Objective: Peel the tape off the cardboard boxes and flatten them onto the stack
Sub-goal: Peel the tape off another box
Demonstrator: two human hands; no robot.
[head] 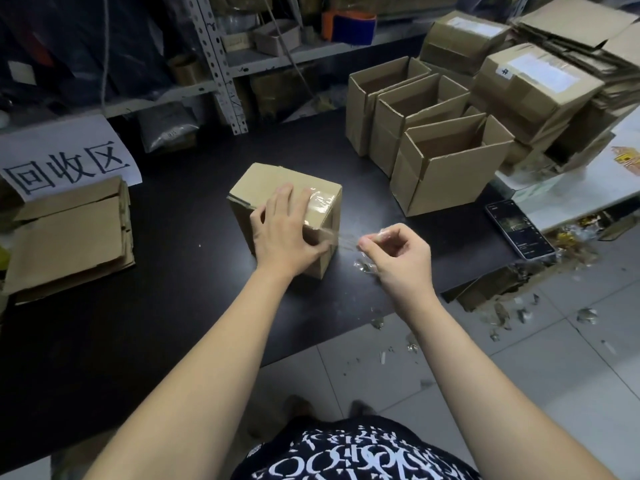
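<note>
1. Cardboard box (263, 183), head view: it stands closed near the middle of the dark table (173, 278), well apart from the stack of flattened cardboard (69, 244) at the left edge.
2. Left hand (284, 233) lies spread on the box top with its fingers straight, pressing down rather than gripping.
3. Right hand (398, 254) pinches a clear tape strip (343, 240) between thumb and forefinger. The strip stretches from the box's near right corner, and the other fingers are curled.
4. Risk: the strip looks thin and taut, so a sharp pull could snap it and leave a remnant on the seam.
5. Risk: the box looks light. If the flat hand lets up, the pull may drag or tip it toward the phone (519, 228) near the table's right edge.
6. Glossy top tape (320, 202) covers the lid beside the fingers, so flattening seems some way off.
</note>
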